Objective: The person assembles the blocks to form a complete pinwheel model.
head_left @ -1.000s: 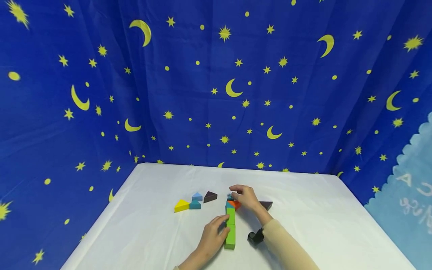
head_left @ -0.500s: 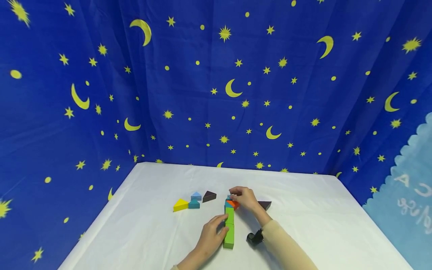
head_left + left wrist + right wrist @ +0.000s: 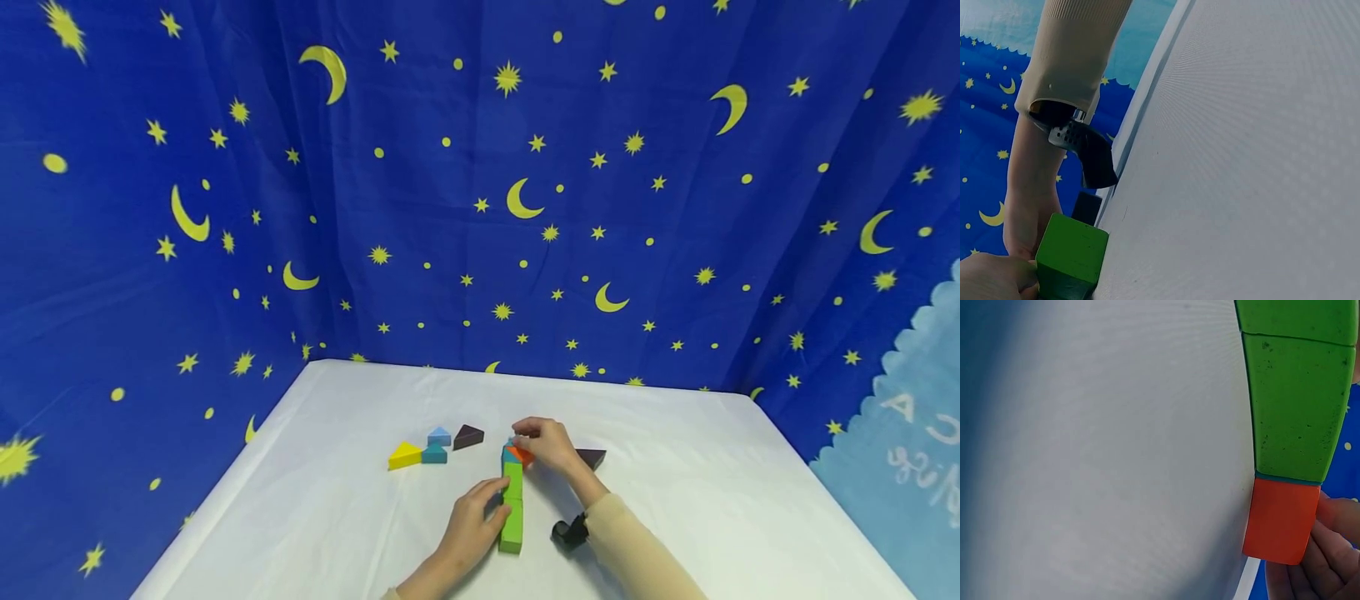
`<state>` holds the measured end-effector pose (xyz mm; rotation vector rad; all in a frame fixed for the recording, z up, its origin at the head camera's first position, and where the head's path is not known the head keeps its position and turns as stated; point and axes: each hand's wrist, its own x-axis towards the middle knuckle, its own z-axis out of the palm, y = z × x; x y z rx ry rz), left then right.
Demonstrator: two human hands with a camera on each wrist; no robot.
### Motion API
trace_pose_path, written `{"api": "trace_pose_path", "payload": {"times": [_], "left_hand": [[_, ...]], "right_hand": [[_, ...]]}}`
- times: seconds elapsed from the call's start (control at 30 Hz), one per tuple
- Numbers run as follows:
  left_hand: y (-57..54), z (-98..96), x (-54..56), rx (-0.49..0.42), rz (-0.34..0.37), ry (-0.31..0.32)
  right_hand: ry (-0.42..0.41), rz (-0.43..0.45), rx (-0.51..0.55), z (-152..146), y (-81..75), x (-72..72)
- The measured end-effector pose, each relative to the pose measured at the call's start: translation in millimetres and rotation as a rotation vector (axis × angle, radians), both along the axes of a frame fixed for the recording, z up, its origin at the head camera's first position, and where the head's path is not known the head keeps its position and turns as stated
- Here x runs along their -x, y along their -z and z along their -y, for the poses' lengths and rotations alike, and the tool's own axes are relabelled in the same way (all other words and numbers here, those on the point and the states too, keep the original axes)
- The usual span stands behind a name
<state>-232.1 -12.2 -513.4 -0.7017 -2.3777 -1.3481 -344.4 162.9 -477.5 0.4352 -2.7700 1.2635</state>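
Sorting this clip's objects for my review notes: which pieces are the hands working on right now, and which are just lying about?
In hand:
- green blocks, steadied by the left hand
- orange block, held by the right hand at the row's far end

Lying about:
- yellow wedge
- two blue pieces
- dark wedge
- second dark wedge

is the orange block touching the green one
Touching. The right wrist view shows the orange block butted against the end of the green block, with only a thin teal edge at the seam, no gap.
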Motion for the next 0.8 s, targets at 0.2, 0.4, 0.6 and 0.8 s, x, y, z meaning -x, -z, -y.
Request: {"api": "trace_pose_path", "payload": {"times": [0.2,0.4,0.6,0.8], "left_hand": [[1.4,0.1,-0.1,-0.005,-0.032,-0.004],[0.6,-0.1,0.5,-0.009,-0.011,-0.004],[-1.5,0.0,1.5,-0.008,0.018,-0.003],[-0.9,-0.1,0.9,-0.010,0.025,-0.003]], "right_hand": [[0.059,-0.028,0.094,-8.6,-12.1,-6.0],[0.168,-0.077,0.112,-37.0,-29.9,-14.4],[0.256,-0.107,0.123,-72.1,-34.0,-27.3],[0.325,-0.074,0.094,-94.3,-24.5,-42.5]]}}
